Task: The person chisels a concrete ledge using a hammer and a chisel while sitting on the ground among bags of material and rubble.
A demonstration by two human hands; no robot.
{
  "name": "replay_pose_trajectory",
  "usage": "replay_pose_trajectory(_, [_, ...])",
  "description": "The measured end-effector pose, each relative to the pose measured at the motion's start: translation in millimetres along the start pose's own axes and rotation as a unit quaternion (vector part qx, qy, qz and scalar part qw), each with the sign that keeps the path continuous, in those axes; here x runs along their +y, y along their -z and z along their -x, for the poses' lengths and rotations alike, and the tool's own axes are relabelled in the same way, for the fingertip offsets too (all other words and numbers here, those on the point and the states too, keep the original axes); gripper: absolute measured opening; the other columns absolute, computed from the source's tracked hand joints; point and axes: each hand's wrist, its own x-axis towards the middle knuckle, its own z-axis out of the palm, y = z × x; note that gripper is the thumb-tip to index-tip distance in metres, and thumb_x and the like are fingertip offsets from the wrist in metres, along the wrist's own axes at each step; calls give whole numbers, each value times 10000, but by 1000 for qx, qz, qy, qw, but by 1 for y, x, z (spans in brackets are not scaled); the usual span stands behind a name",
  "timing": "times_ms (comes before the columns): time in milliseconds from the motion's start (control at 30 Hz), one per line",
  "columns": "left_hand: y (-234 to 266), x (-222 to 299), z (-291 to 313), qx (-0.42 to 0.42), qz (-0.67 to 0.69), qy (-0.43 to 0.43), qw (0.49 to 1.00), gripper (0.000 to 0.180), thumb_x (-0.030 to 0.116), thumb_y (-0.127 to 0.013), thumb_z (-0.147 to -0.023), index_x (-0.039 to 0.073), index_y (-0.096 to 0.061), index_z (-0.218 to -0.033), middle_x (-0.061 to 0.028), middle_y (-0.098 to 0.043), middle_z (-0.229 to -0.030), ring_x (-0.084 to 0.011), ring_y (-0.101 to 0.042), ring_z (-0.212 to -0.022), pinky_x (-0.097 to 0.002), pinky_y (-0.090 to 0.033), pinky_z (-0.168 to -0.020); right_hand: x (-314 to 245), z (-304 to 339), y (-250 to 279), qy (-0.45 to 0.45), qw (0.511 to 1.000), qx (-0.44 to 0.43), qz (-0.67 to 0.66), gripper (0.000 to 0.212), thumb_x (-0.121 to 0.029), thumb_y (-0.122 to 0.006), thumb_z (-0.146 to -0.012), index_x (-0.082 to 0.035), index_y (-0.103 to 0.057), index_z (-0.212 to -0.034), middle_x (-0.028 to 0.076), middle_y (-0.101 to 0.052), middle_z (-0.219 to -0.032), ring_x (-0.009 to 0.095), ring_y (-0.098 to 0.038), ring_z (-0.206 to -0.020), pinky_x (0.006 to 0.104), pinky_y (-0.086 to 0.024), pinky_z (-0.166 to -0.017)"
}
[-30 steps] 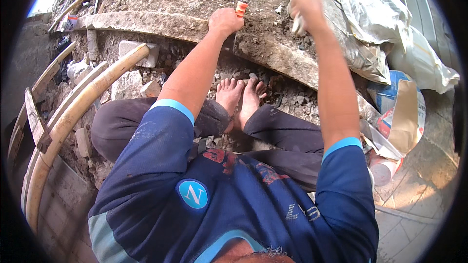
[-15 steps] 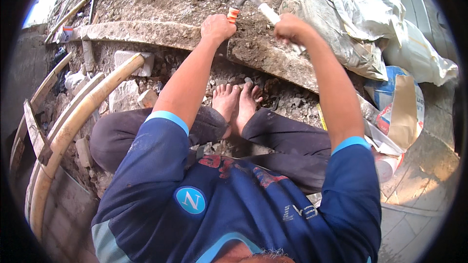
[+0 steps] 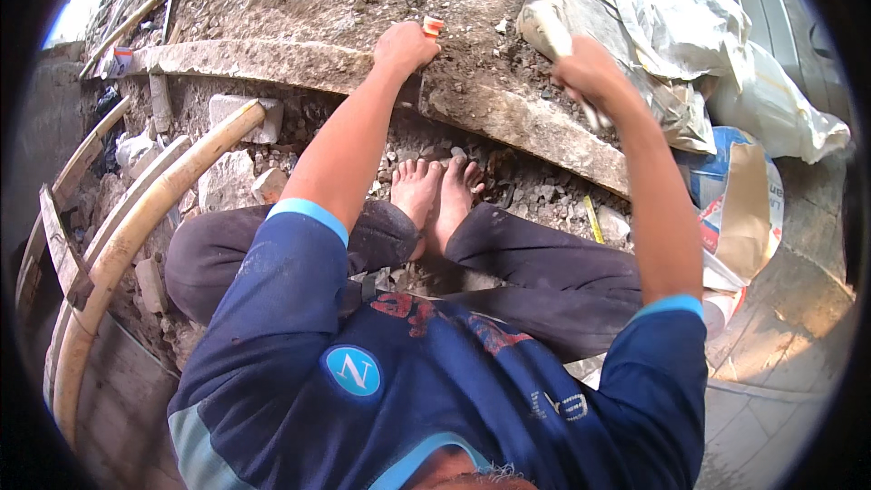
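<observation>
The left grip [image 3: 404, 47] is clasping an orange handle [image 3: 433, 27], ideally bracing it firmly; the right grip [image 3: 592, 74] is holding a hammer [image 3: 550, 30], ideally swinging squarely.

A hammer [image 3: 552, 29] with a white handle and a dark, blurry head is held in the right hand [image 3: 592, 74]. Its head is tipped forward and leftward. An orange-ended tool [image 3: 433, 27] is gripped by the left hand [image 3: 405, 47], apart from the hammer. Its middle is hidden.
</observation>
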Motion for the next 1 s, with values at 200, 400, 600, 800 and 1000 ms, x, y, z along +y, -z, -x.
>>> replay_pose_trajectory(200, [-22, -26, -25, 61, 25, -53, 996, 357, 232, -657, -703, 288, -758, -1041, -10, -744, -962, -212, -707, -879, -327, -549, -814, 39, 132, 37, -62, 994, 75, -48, 231, -16, -622, -703, 15, -501, -897, 58, -519, -665, 136, -516, -469, 300, -405, -441])
replay_pose_trajectory(400, [19, 13, -20, -49, -30, -44, 997, 229, 233, -667, -690, 80, -765, -830, -24, -745, -806, -168, -710, -773, -299, -559, -773, 84, 155, 17, -117, 968, 93, -201, 217, 43, -609, -708, -30, -499, -880, 21, -502, -651, 104, -471, -439, 249, -379, -424])
replay_pose_trajectory(600, [19, 8, -22, -48, -41, -127, 990, 214, 260, -621, -747, 87, -745, -727, -29, -721, -711, -188, -693, -717, -330, -558, -773, 85, 154, 10, -143, 967, 64, -201, 227, 59, -620, -695, -26, -497, -865, 25, -498, -652, 107, -477, -440, 251, -369, -413])
replay_pose_trajectory(800, [43, 23, -29, -102, -28, -126, 986, 378, 327, -649, -828, -15, -665, -987, -79, -703, -818, -209, -693, -756, -356, -571, -769, 89, 153, 5, -145, 969, 43, -195, 237, 42, -623, -695, -36, -485, -871, 22, -494, -670, 108, -475, -441, 260, -374, -407])
replay_pose_trajectory(1000, [103, -17, -81, 228, 176, -104, 952, 320, 357, -640, -784, 50, -688, -713, -117, -689, -672, -225, -687, -653, -354, -545, -625, 83, 151, 6, -144, 975, 61, -159, 246, 46, -628, -695, -30, -495, -888, 16, -502, -661, 102, -478, -439, 245, -372, -407])
